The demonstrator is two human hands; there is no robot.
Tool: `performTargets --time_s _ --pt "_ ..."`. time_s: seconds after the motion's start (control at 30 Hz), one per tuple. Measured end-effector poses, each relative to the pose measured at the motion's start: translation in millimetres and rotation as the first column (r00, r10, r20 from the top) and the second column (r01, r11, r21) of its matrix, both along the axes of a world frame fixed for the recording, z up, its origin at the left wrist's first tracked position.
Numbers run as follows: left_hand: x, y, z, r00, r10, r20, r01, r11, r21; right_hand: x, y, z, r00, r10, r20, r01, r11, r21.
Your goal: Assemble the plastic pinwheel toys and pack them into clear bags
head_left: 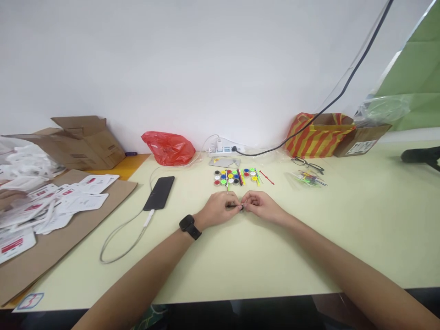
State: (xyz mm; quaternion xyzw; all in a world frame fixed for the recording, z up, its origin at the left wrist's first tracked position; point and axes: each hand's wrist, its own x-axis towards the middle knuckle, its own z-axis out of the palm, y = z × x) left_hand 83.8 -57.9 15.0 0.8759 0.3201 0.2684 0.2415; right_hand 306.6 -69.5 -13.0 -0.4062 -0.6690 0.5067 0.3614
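I see my left hand (pixel 222 207) and my right hand (pixel 260 204) close together, each with its fingertips pinched on a small dark piece (pixel 242 208). It sits between them, near the middle of the scene. My fingers hide most of it, so I can't tell its full shape.

Just past my hands are bright round discs (pixel 235 177) and thin colored sticks (pixel 266 178). A flat gray plate (pixel 225 162) lies behind them, before a white power strip (pixel 227 150). To the right are eyeglasses (pixel 309 165) and a clear little bag (pixel 305 179) with more sticks. On the left, a black phone (pixel 159 192) has a looped white cable (pixel 121 253). Another person's hand (pixel 12 199) is by the white cards (pixel 91 184) at the far left.

The red bag (pixel 168 149) is thin, shiny and crinkly. The striped bag (pixel 314 140) is red and yellow. The brown box (pixel 99 149) has open flaps, and the cardboard sheet (pixel 89 217) is flat.

The surface (pixel 309 256) is smooth and pale yellow. Behind it is a plain white wall (pixel 206 59), with green cloth (pixel 412 78) at the right.
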Motion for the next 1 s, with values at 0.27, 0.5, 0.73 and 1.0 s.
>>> performTargets --time_s 0.27,0.5,0.73,1.0 --pt "6 -4 -3.4 0.996 0.039 -0.075 -0.03 0.994 0.107 1 -1 -0.8 1.0 0.0 0.029 -0.002 0.999 0.04" --pt "2 -6 -2.9 0.993 0.12 0.012 -0.121 0.988 0.094 6 -5 11.0 0.974 -0.128 0.186 0.088 0.974 0.211" --pt "-3 6 -5.8 0.917 0.335 0.214 -0.351 0.935 0.041 13 -7 27.5 0.955 -0.284 0.088 0.278 0.957 0.079" --pt "-6 12 -8.8 0.902 0.34 0.266 -0.356 0.934 0.011 42 15 18.6 0.853 -0.51 0.11 0.494 0.858 0.145"
